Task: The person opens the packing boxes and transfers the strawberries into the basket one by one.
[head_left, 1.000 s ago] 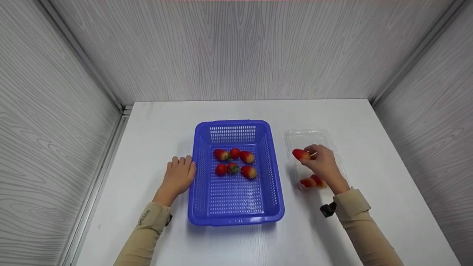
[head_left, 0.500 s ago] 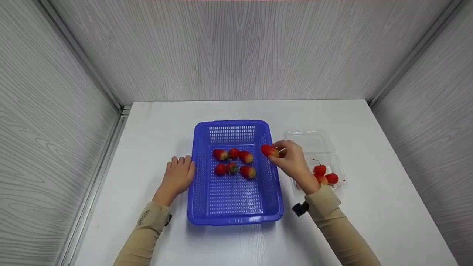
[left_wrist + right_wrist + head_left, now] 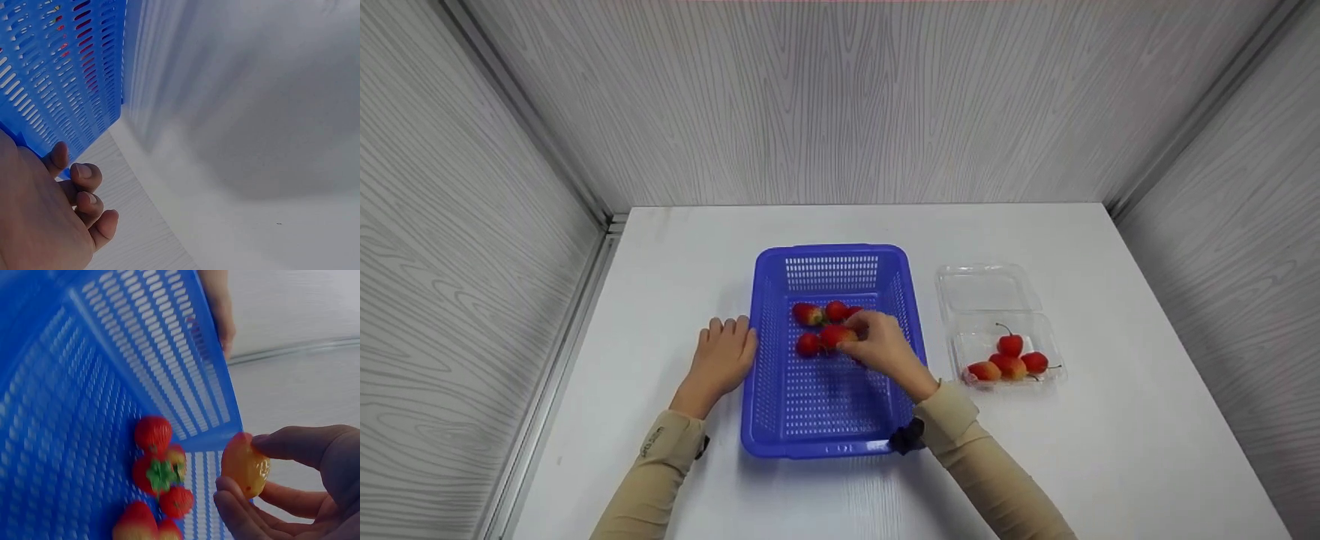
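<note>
My right hand is inside the blue plastic basket, pinching a glossy red-and-yellow fruit between thumb and fingers. The held fruit overlaps a strawberry in the head view. In the right wrist view, a strawberry, another with a green leafy top and more red-and-yellow fruit lie close together on the basket's perforated floor. My left hand rests against the outside of the basket's left rim, its fingers loosely bent with the palm facing the left wrist camera.
To the right of the basket, a clear plastic clamshell box lies with its lid folded back. Its near half holds several fruits, among them a cherry with a stem. Pale wood-grain panels enclose the white table.
My right hand has carried the red-and-yellow fruit leftward from the clamshell box, over the right rim and into the basket. The left hand stays at the left rim.
</note>
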The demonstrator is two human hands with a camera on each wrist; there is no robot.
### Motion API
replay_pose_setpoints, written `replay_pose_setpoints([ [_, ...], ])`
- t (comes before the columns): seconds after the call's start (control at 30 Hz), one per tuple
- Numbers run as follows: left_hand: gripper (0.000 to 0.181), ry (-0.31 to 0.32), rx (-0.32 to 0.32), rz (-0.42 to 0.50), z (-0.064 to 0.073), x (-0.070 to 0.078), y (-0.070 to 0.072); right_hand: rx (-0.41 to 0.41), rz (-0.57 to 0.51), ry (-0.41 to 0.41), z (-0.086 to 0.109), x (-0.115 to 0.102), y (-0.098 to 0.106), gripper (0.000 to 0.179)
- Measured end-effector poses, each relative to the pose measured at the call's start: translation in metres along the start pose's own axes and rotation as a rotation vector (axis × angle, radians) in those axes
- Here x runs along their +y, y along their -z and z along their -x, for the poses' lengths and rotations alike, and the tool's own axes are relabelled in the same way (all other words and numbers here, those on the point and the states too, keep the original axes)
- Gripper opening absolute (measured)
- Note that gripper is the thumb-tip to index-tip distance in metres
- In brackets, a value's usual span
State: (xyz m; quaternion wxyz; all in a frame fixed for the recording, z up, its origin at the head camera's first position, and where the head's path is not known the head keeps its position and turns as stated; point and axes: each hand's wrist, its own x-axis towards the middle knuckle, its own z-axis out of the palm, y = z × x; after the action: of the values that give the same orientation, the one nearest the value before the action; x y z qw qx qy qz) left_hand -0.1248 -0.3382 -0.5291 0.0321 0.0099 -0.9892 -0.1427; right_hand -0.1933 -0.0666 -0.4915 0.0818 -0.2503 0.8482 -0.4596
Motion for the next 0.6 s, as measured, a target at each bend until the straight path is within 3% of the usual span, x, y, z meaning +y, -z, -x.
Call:
replay_pose_setpoints([
  [0.2,0.031,0.001,0.002,0.000,-0.001,0.001,0.001,-0.077,0.026,-0.016,-0.006,-0.008,-0.024,0.020],
  [0.4,0.030,-0.015,0.014,0.003,0.000,0.000,0.000,-0.106,0.162,-0.068,-0.007,-0.007,-0.048,0.011],
  [0.6,0.029,-0.012,0.023,-0.012,0.000,-0.002,-0.002,-0.112,0.254,-0.051,-0.002,-0.004,-0.068,0.023],
])
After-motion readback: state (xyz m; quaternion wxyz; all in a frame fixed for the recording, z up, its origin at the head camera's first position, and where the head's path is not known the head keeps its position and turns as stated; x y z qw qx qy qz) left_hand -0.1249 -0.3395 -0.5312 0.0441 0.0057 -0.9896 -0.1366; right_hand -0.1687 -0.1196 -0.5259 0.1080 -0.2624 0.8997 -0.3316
